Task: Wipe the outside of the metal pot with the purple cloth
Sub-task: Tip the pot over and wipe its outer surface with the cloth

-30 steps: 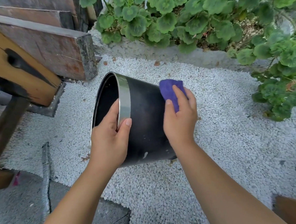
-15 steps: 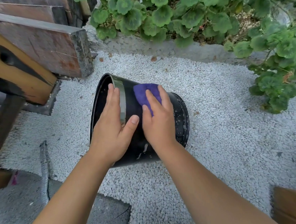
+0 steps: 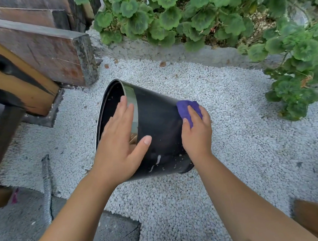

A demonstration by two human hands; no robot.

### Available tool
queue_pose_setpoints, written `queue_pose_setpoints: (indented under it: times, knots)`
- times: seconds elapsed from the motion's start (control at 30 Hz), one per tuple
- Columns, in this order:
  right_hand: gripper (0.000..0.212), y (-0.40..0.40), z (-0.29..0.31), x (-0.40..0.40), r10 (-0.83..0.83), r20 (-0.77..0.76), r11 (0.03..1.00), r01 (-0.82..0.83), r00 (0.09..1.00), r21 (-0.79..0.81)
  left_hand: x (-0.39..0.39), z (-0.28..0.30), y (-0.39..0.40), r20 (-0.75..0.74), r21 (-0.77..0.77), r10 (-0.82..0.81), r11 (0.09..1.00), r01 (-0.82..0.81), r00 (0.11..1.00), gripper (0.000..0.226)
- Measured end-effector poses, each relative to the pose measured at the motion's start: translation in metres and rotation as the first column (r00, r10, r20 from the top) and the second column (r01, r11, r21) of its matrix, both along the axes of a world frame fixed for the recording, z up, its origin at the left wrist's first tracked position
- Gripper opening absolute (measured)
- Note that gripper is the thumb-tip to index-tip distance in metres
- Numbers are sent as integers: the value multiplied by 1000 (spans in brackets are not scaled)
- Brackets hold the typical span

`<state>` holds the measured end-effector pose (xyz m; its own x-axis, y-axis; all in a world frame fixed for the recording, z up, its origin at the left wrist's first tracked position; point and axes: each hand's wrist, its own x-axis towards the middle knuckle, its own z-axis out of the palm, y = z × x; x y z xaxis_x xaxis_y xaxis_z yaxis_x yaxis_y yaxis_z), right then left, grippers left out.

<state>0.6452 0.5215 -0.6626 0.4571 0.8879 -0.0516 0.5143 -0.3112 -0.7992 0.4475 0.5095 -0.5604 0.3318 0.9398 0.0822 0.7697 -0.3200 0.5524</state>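
We see the black metal pot (image 3: 158, 127) lying tipped on white gravel (image 3: 239, 134), mouth toward the timber beams (image 3: 44, 51). The left hand (image 3: 118, 143) rests flat-fingered across its shiny rim; the right hand (image 3: 197, 134) presses the purple cloth (image 3: 184, 109) against the pot's far side (fingers lightly curled over it). Geraniums (image 3: 204, 15) crowd the gravel's far edge.

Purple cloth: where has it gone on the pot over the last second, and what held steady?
The right hand swept the purple cloth from the metal pot's base end toward the rim, then back to the base end. The left hand flattened, fingers now straight over the silver band. The pot stays tilted on the white gravel, mouth facing left.
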Motion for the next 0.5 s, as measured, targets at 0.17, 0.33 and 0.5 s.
queue_pose_setpoints:
  times: [0.17,0.33,0.5]
  knots:
    - [42,23,23,8,-196,-278,980,178,941,-89,-12,-6,-3,0,-44,-13,999,13,1000,94]
    - [45,31,74,-21,-152,-517,975,212,842,58,-15,-10,-1,71,-36,-37,999,39,997,91]
    - [44,-1,82,-86,152,-126,935,-101,980,341,-13,-12,1,137,-17,-77,997,80,988,93]
